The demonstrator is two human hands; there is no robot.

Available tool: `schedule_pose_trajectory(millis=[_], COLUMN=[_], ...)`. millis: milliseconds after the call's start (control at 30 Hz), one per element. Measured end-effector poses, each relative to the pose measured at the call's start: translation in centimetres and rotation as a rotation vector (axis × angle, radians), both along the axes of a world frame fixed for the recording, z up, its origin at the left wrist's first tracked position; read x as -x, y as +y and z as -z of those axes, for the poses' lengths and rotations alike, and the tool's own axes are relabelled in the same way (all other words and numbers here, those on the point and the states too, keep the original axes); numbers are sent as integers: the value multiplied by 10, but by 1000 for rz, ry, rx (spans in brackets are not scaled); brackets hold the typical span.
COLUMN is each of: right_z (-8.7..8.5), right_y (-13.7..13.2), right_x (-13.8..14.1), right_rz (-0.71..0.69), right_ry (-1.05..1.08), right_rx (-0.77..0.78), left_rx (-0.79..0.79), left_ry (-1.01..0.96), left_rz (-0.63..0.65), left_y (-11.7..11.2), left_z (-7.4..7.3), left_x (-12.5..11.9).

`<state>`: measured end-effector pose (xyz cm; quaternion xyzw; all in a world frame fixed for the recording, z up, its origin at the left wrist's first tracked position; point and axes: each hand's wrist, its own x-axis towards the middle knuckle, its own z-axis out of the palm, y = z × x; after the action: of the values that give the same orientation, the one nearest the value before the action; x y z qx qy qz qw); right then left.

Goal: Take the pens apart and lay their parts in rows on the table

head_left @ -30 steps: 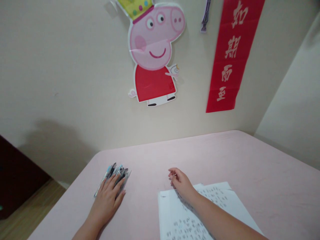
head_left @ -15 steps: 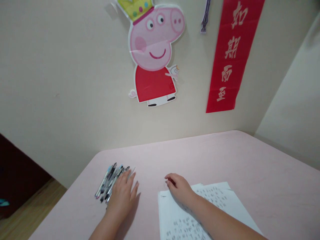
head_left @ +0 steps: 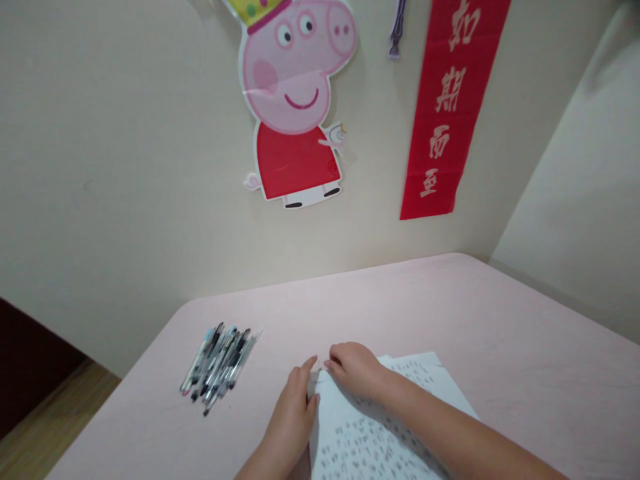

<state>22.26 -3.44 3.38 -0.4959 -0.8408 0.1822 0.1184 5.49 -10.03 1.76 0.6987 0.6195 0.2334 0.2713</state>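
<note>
Handwritten sheets of white paper [head_left: 345, 460] lie in a loose pile on the pink-covered table [head_left: 525, 373]. At the pile's left edge is my left hand [head_left: 295, 417], its thumb and forefinger apart, the fingers at the paper's side. My right hand [head_left: 357, 367] rests over the upper left corner of the sheets, fingers curled together; whatever they may hold is hidden. Its forearm lies across the writing and covers part of it. Left of both hands, several pens [head_left: 220, 367] lie side by side in a slanted bunch, with neither hand touching them.
Behind the table rises a pale wall [head_left: 125, 167] with a cartoon pig cutout [head_left: 295, 160] and a red banner [head_left: 445, 133] of characters. A purple strap [head_left: 397, 30] hangs between them. The table's left edge drops to a wooden floor [head_left: 75, 413].
My left hand has left the pens and come right to the paper's left edge. The right hand stays at the sheets' corner. The view has shifted slightly.
</note>
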Motion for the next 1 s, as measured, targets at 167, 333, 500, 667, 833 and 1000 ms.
schedule_pose_trajectory(millis=[167, 333, 500, 667, 833, 1000], right_z=[-1, 8, 13, 11, 5, 2], right_y=[15, 26, 32, 34, 33, 32], right_x=[-35, -48, -40, -37, -35, -35], right_rz=[-83, -118, -124, -135, -142, -151], right_ry=[81, 181, 202, 171, 125, 119], right_rx=[108, 206, 219, 208, 172, 165], left_rx=[-47, -25, 16, -6, -44, -59], left_ry=[-12, -43, -87, -145, -99, 23], left_rz=[-85, -132, -143, -148, -151, -135], left_y=[9, 12, 12, 15, 17, 16], left_z=[11, 12, 12, 18, 23, 17], left_x=[23, 41, 46, 49, 48, 45])
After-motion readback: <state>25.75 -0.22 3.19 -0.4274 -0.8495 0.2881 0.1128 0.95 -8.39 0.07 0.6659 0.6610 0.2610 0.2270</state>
